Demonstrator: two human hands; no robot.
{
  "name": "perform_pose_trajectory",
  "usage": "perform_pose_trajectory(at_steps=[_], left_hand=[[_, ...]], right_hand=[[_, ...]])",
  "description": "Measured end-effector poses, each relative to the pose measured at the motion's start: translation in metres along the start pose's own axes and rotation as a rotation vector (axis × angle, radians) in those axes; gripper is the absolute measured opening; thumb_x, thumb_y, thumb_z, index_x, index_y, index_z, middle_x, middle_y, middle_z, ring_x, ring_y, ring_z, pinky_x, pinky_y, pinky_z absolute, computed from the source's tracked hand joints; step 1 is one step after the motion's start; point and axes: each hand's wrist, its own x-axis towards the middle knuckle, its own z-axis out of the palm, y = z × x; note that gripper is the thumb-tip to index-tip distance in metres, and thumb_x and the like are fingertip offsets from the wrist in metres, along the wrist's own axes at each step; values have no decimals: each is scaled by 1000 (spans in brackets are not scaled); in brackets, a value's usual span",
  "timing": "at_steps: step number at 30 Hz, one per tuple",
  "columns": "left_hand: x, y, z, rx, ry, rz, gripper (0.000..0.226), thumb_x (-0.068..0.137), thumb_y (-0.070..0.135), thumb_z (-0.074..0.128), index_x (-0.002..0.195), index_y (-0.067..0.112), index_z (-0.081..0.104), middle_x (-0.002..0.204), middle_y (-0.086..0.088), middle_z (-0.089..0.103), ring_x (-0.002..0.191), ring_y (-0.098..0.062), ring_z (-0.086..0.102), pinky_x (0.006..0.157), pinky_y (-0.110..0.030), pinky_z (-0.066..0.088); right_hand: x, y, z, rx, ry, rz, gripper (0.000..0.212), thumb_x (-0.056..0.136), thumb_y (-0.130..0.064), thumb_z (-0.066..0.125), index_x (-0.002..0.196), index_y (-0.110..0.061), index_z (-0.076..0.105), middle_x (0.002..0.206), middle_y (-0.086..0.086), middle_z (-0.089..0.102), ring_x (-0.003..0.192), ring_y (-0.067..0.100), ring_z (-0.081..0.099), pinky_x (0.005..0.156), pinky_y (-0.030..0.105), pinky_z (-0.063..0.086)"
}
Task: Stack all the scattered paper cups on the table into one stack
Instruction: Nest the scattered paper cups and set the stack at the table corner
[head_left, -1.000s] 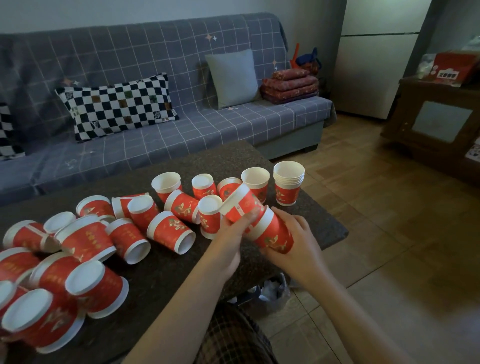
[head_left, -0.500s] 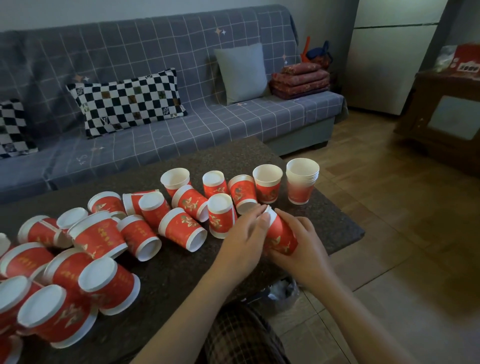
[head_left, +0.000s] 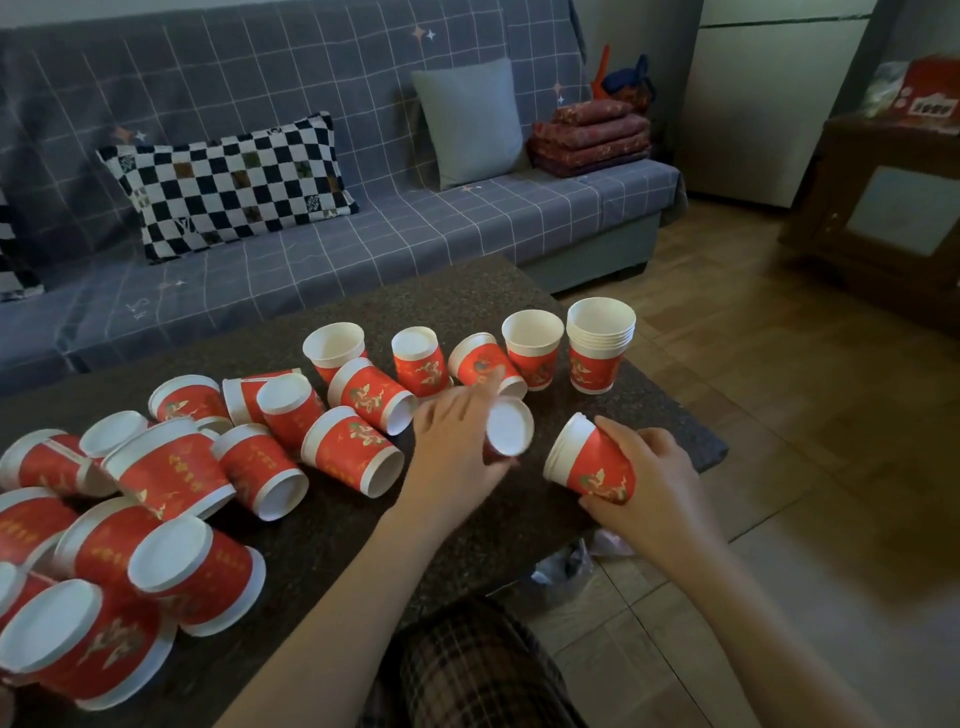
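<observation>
Several red paper cups with white rims, such as the cup, lie scattered on the dark speckled table. Most are on their sides or upside down. My right hand grips a short nested stack of cups on its side near the table's right front, rims facing left. Just left of it, my left hand holds a single cup tilted with its white base towards me. An upright stack of several cups stands at the table's far right, with a single upright cup beside it.
A grey checked sofa with a checkered cushion runs behind the table. Wooden floor and a dark cabinet lie to the right. The table's right edge is close to my right hand. A crumpled bag lies on the floor below.
My hands have drawn apart. The right one moved right with the nested cups. The left one took hold of the upside-down cup beside it and tilted it.
</observation>
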Motion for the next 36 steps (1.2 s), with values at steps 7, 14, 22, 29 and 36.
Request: perform_pose_trajectory(at_steps=[7, 14, 22, 29, 36], left_hand=[[-8, -3, 7, -204, -283, -56, 62, 79, 49, 64, 133, 55, 32, 157, 7, -13, 143, -16, -12, 114, -44, 0], [0, 6, -6, -511, -83, -272, 29, 94, 18, 49, 113, 34, 64, 116, 12, 56, 114, -7, 48, 102, -31, 38], [-13, 22, -23, -894, -94, -322, 36, 98, 13, 38, 113, 33, 64, 114, 27, 56, 114, -1, 51, 101, -30, 43], [-35, 8, -41, -743, 36, -393, 34, 99, 31, 34, 125, 33, 55, 127, 14, 52, 120, -4, 45, 101, -27, 37], [-38, -58, -61, 151, 196, -622, 38, 96, 27, 38, 133, 21, 45, 145, -3, 39, 136, -24, 30, 112, -44, 19]], right_hand=[[-10, 1, -10, -72, -72, -56, 88, 71, -43, 72, 142, -40, 19, 130, -1, 36, 117, 17, 37, 92, 31, 38], [-16, -12, -11, -92, -113, -121, 85, 71, -41, 70, 140, -43, 21, 128, -2, 37, 117, 17, 35, 92, 30, 36], [-12, -43, 9, 130, -49, -147, 86, 71, -46, 72, 141, -38, 23, 125, -3, 38, 114, 15, 39, 92, 32, 43], [-6, -77, 32, 157, -30, -220, 84, 72, -46, 71, 142, -36, 25, 126, -2, 40, 116, 17, 40, 93, 31, 40], [-6, -100, 52, 115, -118, -181, 86, 73, -48, 70, 142, -38, 19, 132, -2, 36, 120, 16, 38, 98, 33, 40]])
